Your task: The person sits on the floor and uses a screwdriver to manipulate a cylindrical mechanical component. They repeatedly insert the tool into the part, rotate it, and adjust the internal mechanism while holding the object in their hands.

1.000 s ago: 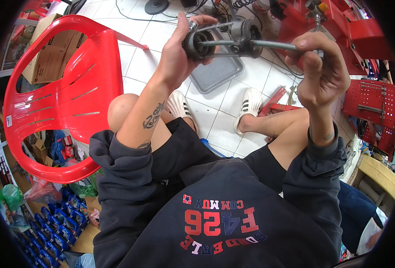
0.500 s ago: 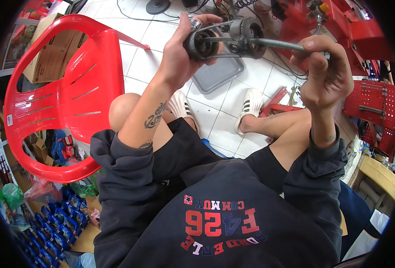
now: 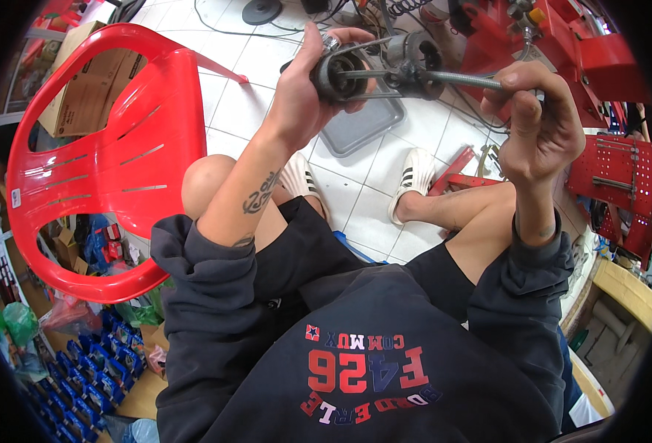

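Note:
My left hand (image 3: 304,96) grips a dark metal assembly (image 3: 339,77) near the top middle: two round ring-like ends joined by thin side rods, with something silver near my fingertips. A long threaded rod (image 3: 464,78) runs through the assembly and sticks out to the right. My right hand (image 3: 536,125) has its fingers curled and closed on the rod's outer end, where a small metal piece partly shows beside the thumb. The assembly is held in the air above a grey plastic tray (image 3: 363,129) lying on the tiled floor (image 3: 340,177).
A red plastic chair (image 3: 104,170) with a cardboard box (image 3: 82,100) behind it stands at left. Red machinery (image 3: 613,59) and a perforated red frame (image 3: 610,192) are at right, cables above. Blue packages (image 3: 75,391) fill the lower left; a yellow board (image 3: 621,288) is lower right.
Both hands and the assembly have shifted slightly to the right. Another person's dark-clothed body at the lower right has moved mostly out of sight.

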`<state>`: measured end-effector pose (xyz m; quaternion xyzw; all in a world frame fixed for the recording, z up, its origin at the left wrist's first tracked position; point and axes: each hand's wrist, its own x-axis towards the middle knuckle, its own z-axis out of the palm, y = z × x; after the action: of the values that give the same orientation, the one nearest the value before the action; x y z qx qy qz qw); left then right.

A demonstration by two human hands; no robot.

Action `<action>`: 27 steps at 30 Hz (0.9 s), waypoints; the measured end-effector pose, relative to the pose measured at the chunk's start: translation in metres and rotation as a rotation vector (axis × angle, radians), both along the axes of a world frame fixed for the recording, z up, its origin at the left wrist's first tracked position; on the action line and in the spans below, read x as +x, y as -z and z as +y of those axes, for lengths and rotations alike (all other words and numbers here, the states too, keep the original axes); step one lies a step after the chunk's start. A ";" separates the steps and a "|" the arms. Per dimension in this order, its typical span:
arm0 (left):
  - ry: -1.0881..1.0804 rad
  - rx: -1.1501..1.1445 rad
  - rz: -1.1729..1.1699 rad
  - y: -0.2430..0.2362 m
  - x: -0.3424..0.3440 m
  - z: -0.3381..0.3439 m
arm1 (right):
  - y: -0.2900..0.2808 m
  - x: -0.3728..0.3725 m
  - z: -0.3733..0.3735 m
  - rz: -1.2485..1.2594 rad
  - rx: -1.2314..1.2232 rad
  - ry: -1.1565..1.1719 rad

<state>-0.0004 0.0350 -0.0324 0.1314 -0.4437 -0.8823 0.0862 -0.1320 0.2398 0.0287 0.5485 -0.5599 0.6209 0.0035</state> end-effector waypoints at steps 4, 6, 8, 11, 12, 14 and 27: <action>0.001 -0.055 0.034 0.007 0.004 -0.009 | -0.005 0.006 -0.004 -0.080 0.082 0.048; -0.004 -0.098 0.086 0.019 0.008 -0.017 | -0.015 0.013 -0.007 -0.188 0.190 0.106; -0.044 -0.132 0.116 0.032 0.012 -0.029 | -0.010 0.009 -0.006 -0.245 0.324 0.199; -0.347 -0.425 -0.067 0.035 0.021 -0.045 | 0.017 -0.017 -0.024 0.094 0.485 0.245; -0.399 -0.530 -0.106 0.015 0.013 -0.030 | 0.020 -0.025 -0.026 0.040 0.466 0.196; -0.400 -0.508 -0.121 0.025 0.008 -0.032 | 0.021 -0.040 -0.033 0.125 0.536 0.246; -0.271 -0.379 -0.098 0.047 -0.006 -0.015 | -0.013 -0.017 0.025 -0.201 0.622 0.206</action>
<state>-0.0063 0.0202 -0.0798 0.2136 -0.5834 -0.7562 0.2054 -0.1494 0.2644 0.0415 0.3999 -0.7726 0.4678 -0.1563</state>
